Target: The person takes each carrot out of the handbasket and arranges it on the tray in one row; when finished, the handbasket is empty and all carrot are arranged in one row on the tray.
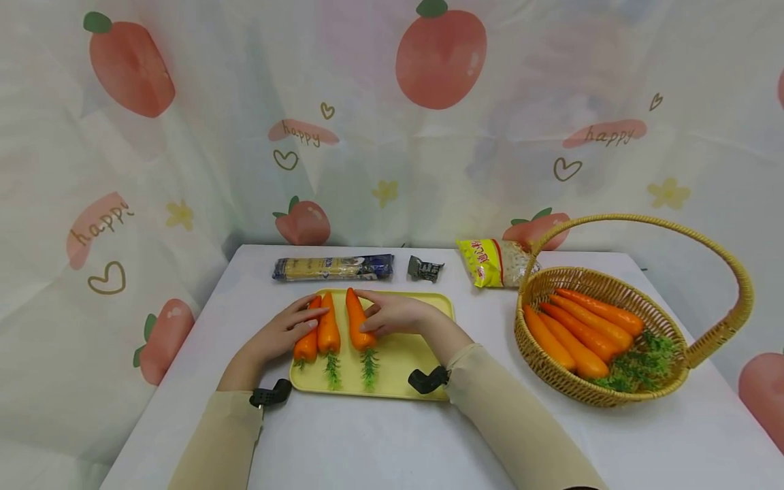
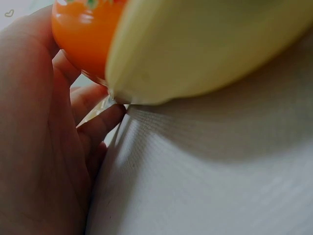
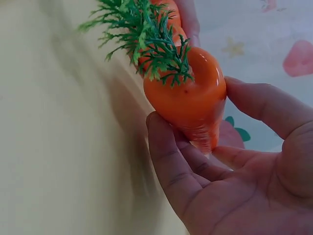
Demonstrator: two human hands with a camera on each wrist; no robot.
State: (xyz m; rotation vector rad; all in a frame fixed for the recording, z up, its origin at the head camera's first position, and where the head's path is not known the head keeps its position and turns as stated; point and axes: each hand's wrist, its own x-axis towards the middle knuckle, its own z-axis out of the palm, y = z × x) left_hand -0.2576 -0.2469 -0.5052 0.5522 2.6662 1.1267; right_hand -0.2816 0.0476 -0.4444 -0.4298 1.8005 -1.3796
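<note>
Three orange carrots with green leafy tops lie side by side on a yellow tray (image 1: 404, 354) in the head view. My left hand (image 1: 284, 331) curls round the leftmost carrot (image 1: 305, 348), fingers laid across it and fingertips at the middle carrot (image 1: 329, 335). From the left wrist, that hand's fingers show beside a carrot (image 2: 83, 41) at the tray's edge (image 2: 146, 93). My right hand (image 1: 395, 315) pinches the third carrot (image 1: 358, 325) between thumb and fingers. In the right wrist view, the thumb and fingers hold this carrot (image 3: 186, 98) from opposite sides.
A wicker basket (image 1: 531, 347) with a tall handle stands at the right, holding several carrots (image 1: 588, 330). Behind the tray lie a long noodle packet (image 1: 333, 267), a small dark packet (image 1: 425, 269) and a yellow-and-clear bag (image 1: 496, 263). A patterned curtain hangs behind the white table (image 1: 361, 442).
</note>
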